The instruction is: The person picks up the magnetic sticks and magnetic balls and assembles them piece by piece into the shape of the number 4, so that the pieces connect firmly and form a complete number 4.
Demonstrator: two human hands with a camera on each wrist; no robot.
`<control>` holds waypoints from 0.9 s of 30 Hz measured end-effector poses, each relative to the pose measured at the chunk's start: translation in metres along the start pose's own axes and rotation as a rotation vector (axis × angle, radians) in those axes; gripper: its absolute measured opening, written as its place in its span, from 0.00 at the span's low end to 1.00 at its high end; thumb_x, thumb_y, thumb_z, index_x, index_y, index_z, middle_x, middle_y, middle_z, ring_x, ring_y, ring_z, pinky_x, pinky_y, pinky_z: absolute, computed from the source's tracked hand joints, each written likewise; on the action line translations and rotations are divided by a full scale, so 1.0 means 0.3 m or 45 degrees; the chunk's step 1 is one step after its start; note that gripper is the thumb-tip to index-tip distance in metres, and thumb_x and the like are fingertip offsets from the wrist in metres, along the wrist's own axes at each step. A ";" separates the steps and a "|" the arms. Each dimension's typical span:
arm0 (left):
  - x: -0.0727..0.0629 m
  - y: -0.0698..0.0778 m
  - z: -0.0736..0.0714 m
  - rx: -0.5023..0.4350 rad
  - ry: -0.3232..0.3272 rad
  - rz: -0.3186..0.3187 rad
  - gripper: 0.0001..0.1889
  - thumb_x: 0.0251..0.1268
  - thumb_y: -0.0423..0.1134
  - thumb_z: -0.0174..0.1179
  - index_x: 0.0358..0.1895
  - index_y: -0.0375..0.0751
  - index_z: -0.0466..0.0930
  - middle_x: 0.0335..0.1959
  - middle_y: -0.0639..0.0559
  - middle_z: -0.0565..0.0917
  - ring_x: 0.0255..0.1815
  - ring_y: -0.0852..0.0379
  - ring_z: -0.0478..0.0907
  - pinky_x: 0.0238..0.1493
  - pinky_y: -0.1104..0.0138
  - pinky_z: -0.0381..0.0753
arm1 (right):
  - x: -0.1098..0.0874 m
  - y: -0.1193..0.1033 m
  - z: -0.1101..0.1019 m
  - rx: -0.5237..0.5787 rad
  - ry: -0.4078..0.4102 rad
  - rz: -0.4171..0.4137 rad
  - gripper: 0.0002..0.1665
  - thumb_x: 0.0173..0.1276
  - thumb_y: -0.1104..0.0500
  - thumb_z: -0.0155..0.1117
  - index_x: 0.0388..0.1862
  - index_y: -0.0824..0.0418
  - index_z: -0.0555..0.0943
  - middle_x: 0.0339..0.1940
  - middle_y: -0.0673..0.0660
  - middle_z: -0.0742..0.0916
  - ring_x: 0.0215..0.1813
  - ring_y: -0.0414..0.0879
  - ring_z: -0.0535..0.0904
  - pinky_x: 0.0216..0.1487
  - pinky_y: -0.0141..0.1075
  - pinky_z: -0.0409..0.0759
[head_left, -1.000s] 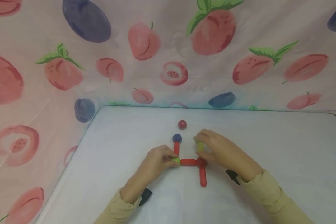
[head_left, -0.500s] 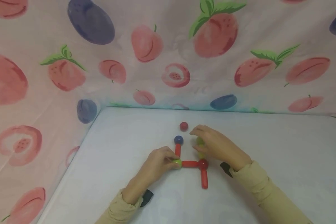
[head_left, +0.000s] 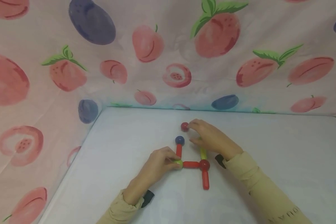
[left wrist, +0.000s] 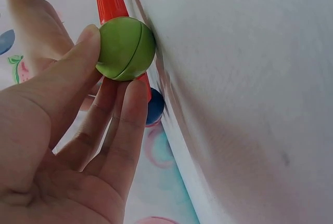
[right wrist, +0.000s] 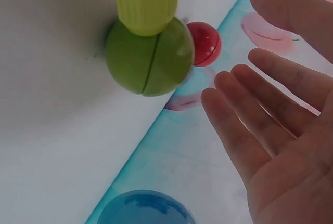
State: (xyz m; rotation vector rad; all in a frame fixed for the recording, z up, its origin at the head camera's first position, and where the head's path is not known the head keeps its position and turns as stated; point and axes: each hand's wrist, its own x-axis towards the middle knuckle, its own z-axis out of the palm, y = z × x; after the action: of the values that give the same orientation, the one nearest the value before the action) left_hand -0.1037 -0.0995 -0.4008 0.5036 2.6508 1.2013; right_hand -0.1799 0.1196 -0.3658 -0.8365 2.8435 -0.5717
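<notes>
My left hand [head_left: 158, 161] pinches a green ball [left wrist: 127, 49] at the corner of a ball-and-rod figure on the white table. From that ball one red rod [head_left: 179, 151] runs away to a blue ball [head_left: 179, 140]; another red rod [head_left: 191, 164] joins a red ball [head_left: 204, 165]. A third red rod [head_left: 205, 180] points toward me, and a yellow-green rod [head_left: 203, 153] leads away to a second green ball [right wrist: 145, 60], mostly hidden by my right hand in the head view. That right hand [head_left: 211, 135] has its fingers spread, fingertips by a loose red ball [head_left: 184, 127].
White table [head_left: 123, 133] surrounds the figure. Fruit-printed cloth [head_left: 145, 77] rises behind the table's far edge and along its left side. Dark bands show at both wrists, below beige sleeves [head_left: 246, 174].
My right hand has let go of the yellow-green rod and its green ball and moved away and left toward the loose red ball. The left hand keeps its pinch. The head view has shifted slightly.
</notes>
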 end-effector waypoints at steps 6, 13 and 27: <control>0.001 -0.001 -0.001 -0.005 -0.008 -0.004 0.13 0.54 0.39 0.74 0.44 0.44 0.90 0.37 0.58 0.85 0.37 0.65 0.81 0.43 0.72 0.81 | 0.025 0.003 0.007 0.001 -0.026 0.035 0.32 0.64 0.58 0.73 0.66 0.61 0.76 0.67 0.61 0.77 0.71 0.56 0.70 0.68 0.50 0.71; 0.000 -0.002 0.000 -0.016 0.001 -0.004 0.13 0.54 0.39 0.74 0.43 0.43 0.90 0.37 0.58 0.85 0.36 0.65 0.81 0.43 0.72 0.81 | 0.054 0.004 0.013 -0.017 -0.041 0.039 0.32 0.64 0.58 0.73 0.66 0.61 0.75 0.67 0.60 0.77 0.72 0.55 0.69 0.69 0.49 0.71; -0.001 0.000 0.000 -0.011 0.005 -0.003 0.12 0.53 0.39 0.74 0.43 0.44 0.90 0.35 0.60 0.84 0.35 0.66 0.80 0.43 0.71 0.82 | 0.108 0.025 0.035 -0.012 -0.048 -0.015 0.25 0.64 0.62 0.71 0.61 0.62 0.79 0.61 0.59 0.81 0.67 0.54 0.74 0.69 0.48 0.71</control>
State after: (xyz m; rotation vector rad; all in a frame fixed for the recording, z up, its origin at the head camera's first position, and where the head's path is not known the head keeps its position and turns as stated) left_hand -0.1034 -0.0997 -0.4007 0.4975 2.6479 1.2135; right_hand -0.2084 0.1045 -0.3788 -0.8574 2.8115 -0.5389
